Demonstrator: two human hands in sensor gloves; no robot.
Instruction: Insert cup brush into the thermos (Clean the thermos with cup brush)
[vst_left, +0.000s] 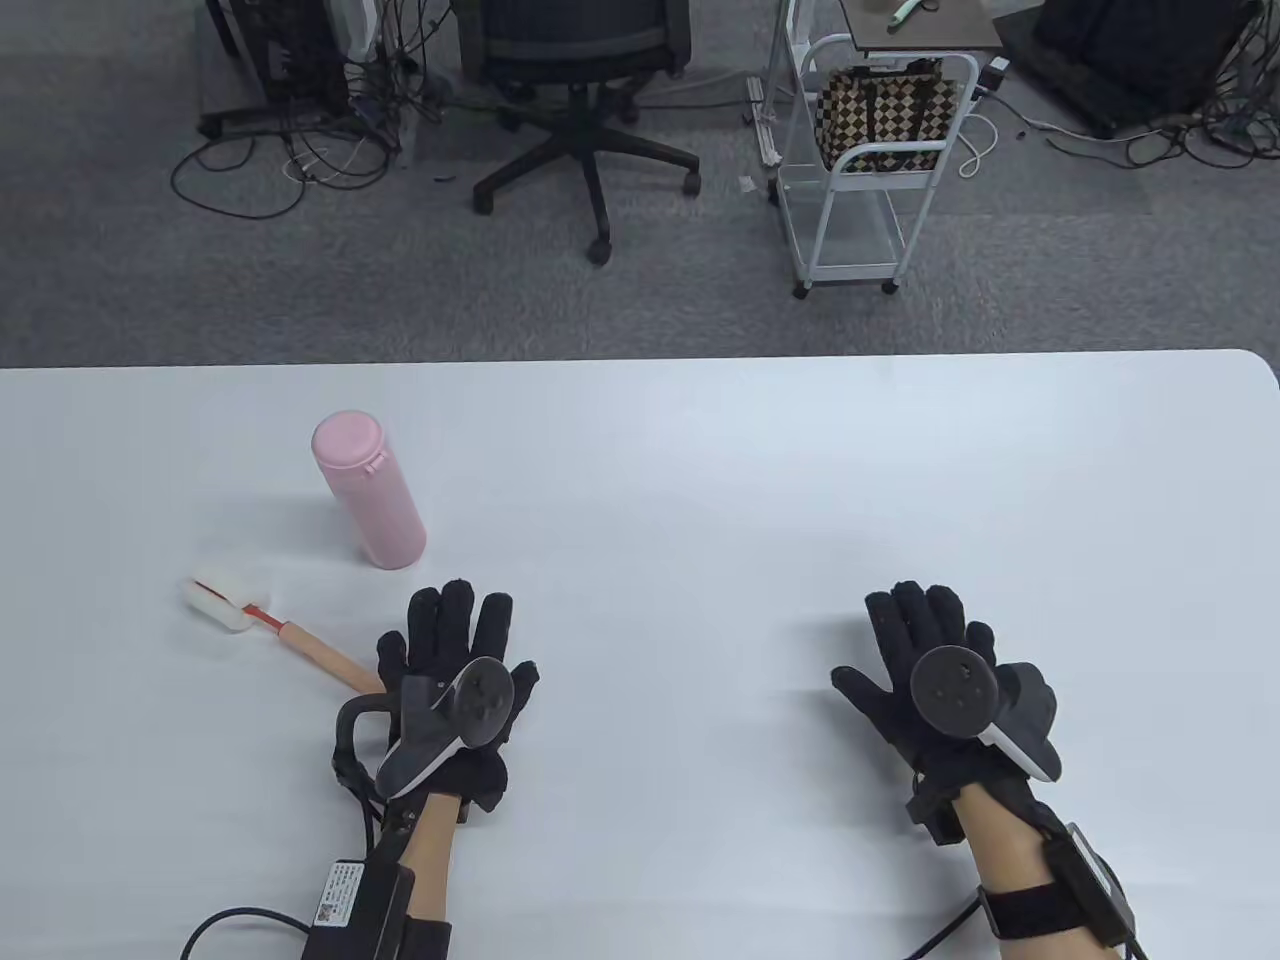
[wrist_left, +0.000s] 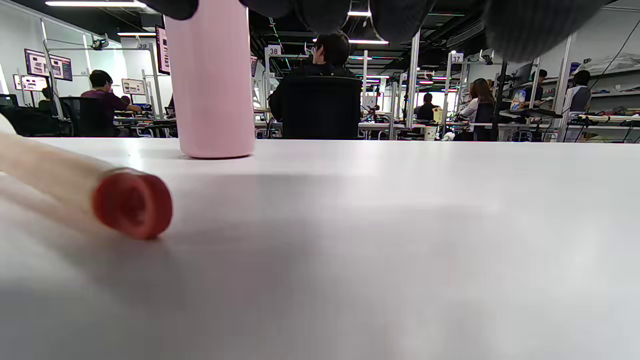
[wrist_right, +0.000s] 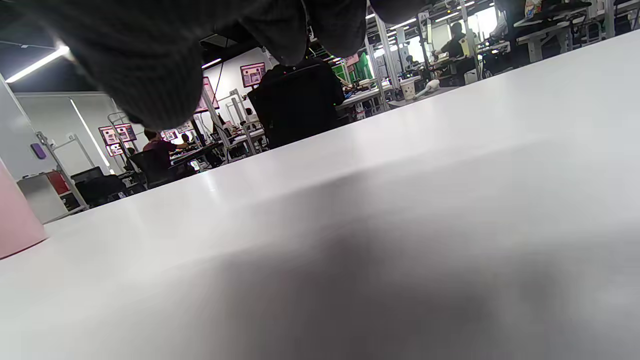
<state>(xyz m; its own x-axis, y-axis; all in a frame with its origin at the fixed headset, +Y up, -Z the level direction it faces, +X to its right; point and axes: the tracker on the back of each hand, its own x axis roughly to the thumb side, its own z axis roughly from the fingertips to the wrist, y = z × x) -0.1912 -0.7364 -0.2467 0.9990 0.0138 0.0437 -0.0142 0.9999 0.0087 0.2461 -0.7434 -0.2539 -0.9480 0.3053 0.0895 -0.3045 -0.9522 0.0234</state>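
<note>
My left hand (vst_left: 455, 680) lies flat on the white table (vst_left: 700, 480) with fingers spread, holding nothing. My right hand (vst_left: 940, 680) lies flat too, well apart, holding nothing. The pink thermos (vst_left: 368, 490) stands with its lid on, just past my left hand. The cup brush (vst_left: 270, 625) lies beside it, its handle end near my left hand.

One camera looks steeply down on my table (vst_left: 700, 480) from above. My two wrist cameras sit low, close to its surface, facing twelve o'clock; all three share the pink thermos (vst_left: 368, 490).
</note>
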